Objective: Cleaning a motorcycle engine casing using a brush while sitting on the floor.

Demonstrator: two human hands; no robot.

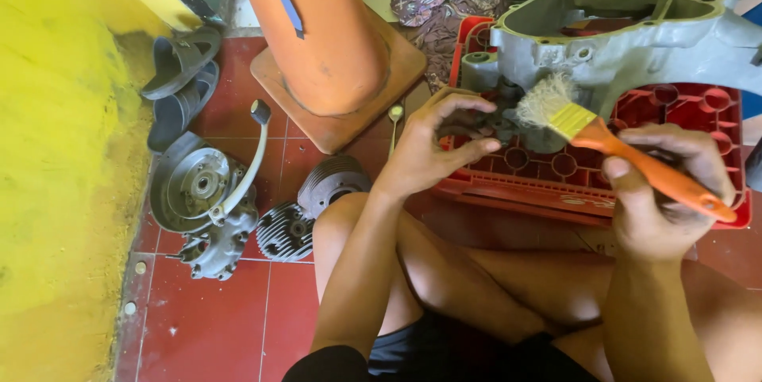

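Our right hand [667, 199] wraps its grip around the orange handle of a paintbrush [611, 144], bristles touching a small dark greasy part [484, 121]. Our left hand [432, 148] pinches that part over the red plastic crate [587, 191], just beside the grey aluminium engine casing [635, 40] resting on it.

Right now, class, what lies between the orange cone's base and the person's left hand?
In the head view, a small spoon-like metal tool lies on the red tiled floor between the orange cone's base and the left hand; otherwise bare tile.
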